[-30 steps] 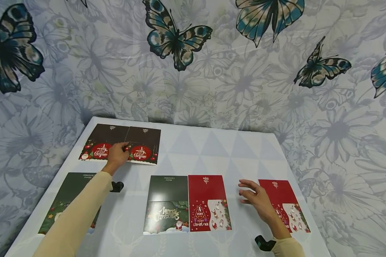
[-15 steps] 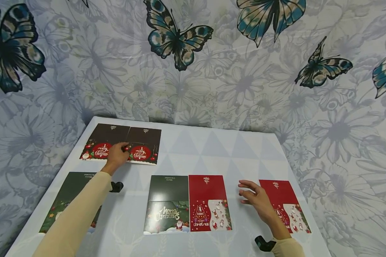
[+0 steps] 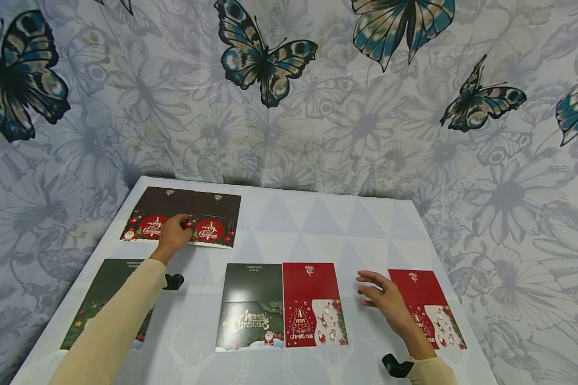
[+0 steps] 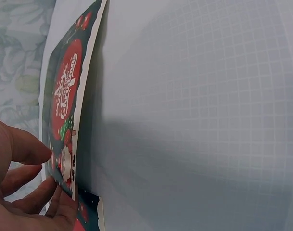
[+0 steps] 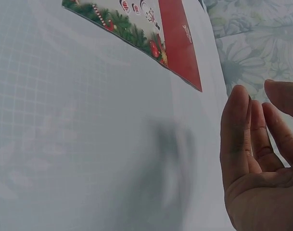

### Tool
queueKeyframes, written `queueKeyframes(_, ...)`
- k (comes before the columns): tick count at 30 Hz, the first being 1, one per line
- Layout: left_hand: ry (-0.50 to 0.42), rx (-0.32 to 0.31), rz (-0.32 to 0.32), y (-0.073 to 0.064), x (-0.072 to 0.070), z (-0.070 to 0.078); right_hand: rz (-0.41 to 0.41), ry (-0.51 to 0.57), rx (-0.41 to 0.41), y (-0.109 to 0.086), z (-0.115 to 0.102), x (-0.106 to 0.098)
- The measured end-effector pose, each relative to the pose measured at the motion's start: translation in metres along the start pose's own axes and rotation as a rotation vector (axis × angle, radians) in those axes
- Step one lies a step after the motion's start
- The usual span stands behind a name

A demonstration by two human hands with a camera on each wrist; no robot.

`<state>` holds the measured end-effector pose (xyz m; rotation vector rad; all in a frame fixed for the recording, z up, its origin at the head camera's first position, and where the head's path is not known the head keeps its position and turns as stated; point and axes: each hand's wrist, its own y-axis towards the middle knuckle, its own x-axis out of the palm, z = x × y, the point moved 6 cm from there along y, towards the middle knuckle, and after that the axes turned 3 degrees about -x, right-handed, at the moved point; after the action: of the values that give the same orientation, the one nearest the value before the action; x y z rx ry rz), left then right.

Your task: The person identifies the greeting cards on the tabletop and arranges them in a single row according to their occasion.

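At the back left of the table, my left hand (image 3: 174, 238) pinches the left edge of a dark brown Christmas card (image 3: 215, 222) with a red bauble print. In the left wrist view the thumb lies on top of this Christmas card (image 4: 67, 91) and the other fingers are at its underside; its near edge is tilted up off the table. A matching brown card (image 3: 146, 206) lies directly to its left, partly covered by the hand. My right hand (image 3: 387, 299) hovers with relaxed fingers, holding nothing, between two red Christmas cards (image 3: 308, 283) (image 3: 414, 286).
Centre front, a green Christmas card (image 3: 252, 283) lies beside the middle red one. Another green card (image 3: 101, 291) is at the left, partly hidden under the left sleeve (image 3: 111, 321). The white table (image 3: 318, 224) ends at a butterfly-patterned cloth wall (image 3: 337, 133).
The pinched brown card has shifted very slightly left and toward me with the left hand. The right hand stays in the same place, and the other cards lie as before.
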<state>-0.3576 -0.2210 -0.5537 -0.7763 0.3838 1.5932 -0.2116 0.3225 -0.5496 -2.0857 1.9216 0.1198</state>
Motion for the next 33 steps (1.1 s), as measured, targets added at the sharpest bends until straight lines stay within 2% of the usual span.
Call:
queueKeyframes(25, -0.034, -0.019, 0.021, -0.0042, -0.0049, -0.0021, -0.029, -0.002, -0.029, 0.0008, 0.0008, 0.0047)
queueKeyframes(33, -0.037, -0.002, 0.036, -0.0069, -0.0091, -0.0017, -0.018, -0.011, -0.019, 0.0003, 0.0028, 0.0033)
